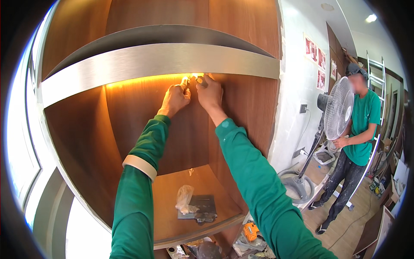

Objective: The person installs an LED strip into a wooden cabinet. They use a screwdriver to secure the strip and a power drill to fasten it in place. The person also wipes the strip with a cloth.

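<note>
Both my arms, in green sleeves, reach up into a wooden cabinet [159, 121] beneath a shelf with a brushed metal front [168, 58]. Yellow light from a light strip [142, 81] glows along the shelf's underside. My left hand [174, 99] is closed in a pinch at that lit edge; what its fingertips hold is too small to name. Close beside it on the right, my right hand [211, 95] is closed round a small dark piece, partly hidden by the fingers and glare. A beige band [140, 167] circles my left sleeve.
On the lower shelf [172, 228] lie a crumpled plastic bag [185, 198] and a dark flat plate [205, 207]. An orange tool [250, 232] sits below. To the right are a pedestal fan [340, 108], a bucket [308, 194], a co-worker [362, 121] and a ladder [376, 73].
</note>
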The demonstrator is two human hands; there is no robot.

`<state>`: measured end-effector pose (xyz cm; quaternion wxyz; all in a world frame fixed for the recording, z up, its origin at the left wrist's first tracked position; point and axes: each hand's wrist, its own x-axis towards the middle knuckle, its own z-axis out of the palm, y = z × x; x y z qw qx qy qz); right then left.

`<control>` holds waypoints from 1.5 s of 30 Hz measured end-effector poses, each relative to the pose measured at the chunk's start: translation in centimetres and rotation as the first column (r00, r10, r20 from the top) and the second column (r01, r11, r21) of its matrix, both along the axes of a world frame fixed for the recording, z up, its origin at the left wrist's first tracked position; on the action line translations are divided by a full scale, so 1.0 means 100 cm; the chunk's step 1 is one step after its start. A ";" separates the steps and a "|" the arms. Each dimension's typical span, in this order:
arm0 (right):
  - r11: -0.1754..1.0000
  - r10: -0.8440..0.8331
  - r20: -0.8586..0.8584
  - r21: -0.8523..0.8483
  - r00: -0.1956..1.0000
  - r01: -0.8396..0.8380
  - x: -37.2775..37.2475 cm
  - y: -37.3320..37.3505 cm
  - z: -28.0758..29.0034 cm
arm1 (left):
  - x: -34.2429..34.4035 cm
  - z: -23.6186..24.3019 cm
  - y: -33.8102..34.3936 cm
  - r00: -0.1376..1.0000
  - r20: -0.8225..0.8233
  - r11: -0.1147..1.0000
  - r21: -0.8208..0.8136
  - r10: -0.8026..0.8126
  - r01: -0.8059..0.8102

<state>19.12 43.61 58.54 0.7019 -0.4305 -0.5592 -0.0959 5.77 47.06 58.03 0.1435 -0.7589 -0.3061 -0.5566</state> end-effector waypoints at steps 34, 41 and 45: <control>0.988 -0.138 -0.074 0.060 0.988 0.143 -0.004 -0.001 -0.011 | -0.021 0.017 0.008 0.994 -0.015 0.979 -0.171 -0.112 0.108; 0.959 0.198 -0.424 -0.104 0.884 -0.265 -0.008 -0.017 0.007 | -0.014 0.017 0.009 0.994 0.072 0.978 -0.187 -0.083 0.095; 0.937 0.241 -0.480 -0.112 0.844 -0.332 -0.008 -0.020 0.006 | -0.006 0.018 0.010 0.980 0.187 0.964 -0.242 -0.068 0.113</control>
